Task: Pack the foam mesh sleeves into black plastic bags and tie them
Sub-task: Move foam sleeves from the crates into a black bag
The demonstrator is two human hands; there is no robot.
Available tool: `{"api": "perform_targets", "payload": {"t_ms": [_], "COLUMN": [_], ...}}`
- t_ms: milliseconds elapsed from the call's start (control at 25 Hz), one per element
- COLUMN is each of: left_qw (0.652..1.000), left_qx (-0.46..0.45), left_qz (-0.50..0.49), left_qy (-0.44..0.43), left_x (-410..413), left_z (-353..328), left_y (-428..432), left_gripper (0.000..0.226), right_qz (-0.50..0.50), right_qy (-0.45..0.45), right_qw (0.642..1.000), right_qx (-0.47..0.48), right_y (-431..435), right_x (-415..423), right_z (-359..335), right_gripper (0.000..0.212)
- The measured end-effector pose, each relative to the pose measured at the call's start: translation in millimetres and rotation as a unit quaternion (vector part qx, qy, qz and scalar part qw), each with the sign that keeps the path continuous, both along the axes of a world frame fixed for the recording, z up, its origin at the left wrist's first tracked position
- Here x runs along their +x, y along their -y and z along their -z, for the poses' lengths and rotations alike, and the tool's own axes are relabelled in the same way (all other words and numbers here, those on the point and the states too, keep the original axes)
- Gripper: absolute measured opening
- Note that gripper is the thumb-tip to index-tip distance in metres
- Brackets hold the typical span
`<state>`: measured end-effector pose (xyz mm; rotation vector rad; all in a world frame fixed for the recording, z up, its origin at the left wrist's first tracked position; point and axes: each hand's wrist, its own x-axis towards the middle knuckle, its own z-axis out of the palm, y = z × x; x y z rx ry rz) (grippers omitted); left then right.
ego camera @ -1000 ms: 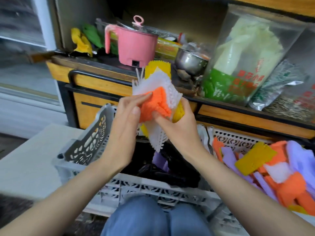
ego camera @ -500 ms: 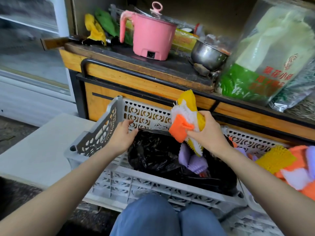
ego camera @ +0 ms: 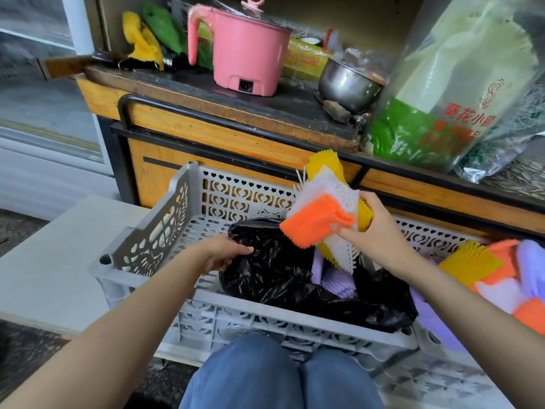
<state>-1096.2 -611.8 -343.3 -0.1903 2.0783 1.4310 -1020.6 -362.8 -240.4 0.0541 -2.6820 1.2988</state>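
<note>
My right hand [ego camera: 374,231] grips a bundle of foam mesh sleeves [ego camera: 321,214], orange in front, white and yellow behind, held just above the black plastic bag [ego camera: 274,270]. The bag lies crumpled inside a grey plastic crate [ego camera: 153,231]. Purple sleeves [ego camera: 333,278] show in the bag's opening. My left hand [ego camera: 224,252] holds the bag's left edge, fingers curled into the plastic. A pile of loose sleeves [ego camera: 495,273] in orange, yellow, white and purple lies to the right of the crate.
A wooden counter [ego camera: 236,131] stands behind the crate with a pink electric pot [ego camera: 244,51], a steel bowl [ego camera: 348,84] and a large clear bag with green print [ego camera: 436,93]. A pale board [ego camera: 50,261] lies left of the crate. My knees [ego camera: 280,376] are below it.
My left hand let go of the sleeve bundle, dropped to the crate and took hold of the black bag's edge. My right hand lowered the bundle toward the bag.
</note>
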Motion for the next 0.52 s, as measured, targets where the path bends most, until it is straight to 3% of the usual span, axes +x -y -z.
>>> {"api": "perform_targets", "payload": {"t_ms": [120,240,360,520], "left_qw": [0.992,0.976,0.969,0.967], "left_qx": [-0.048,0.016,0.096,0.151], "left_qz": [-0.026,-0.108,-0.146,-0.173], "left_qy": [-0.113,-0.19,-0.173,-0.11], "left_x": [7,8,12,24], "left_z": [-8,-13,-19,-34], "left_y": [-4,1,9,15], "left_gripper": [0.017,0.019,0.018,0.059], "right_qz": [-0.051,-0.116,-0.142,-0.046], "right_qy": [0.016,0.07,0.142,0.129], "right_qw": [0.997,0.991,0.967,0.941], "right_qx": [-0.048,-0.005,0.154,0.31], "right_y": [4,9,9,6], "right_x": [10,21,24,3], "right_z": [-9,-16,-13,-4], "right_gripper": [0.063,0.061,0.048,0.052]}}
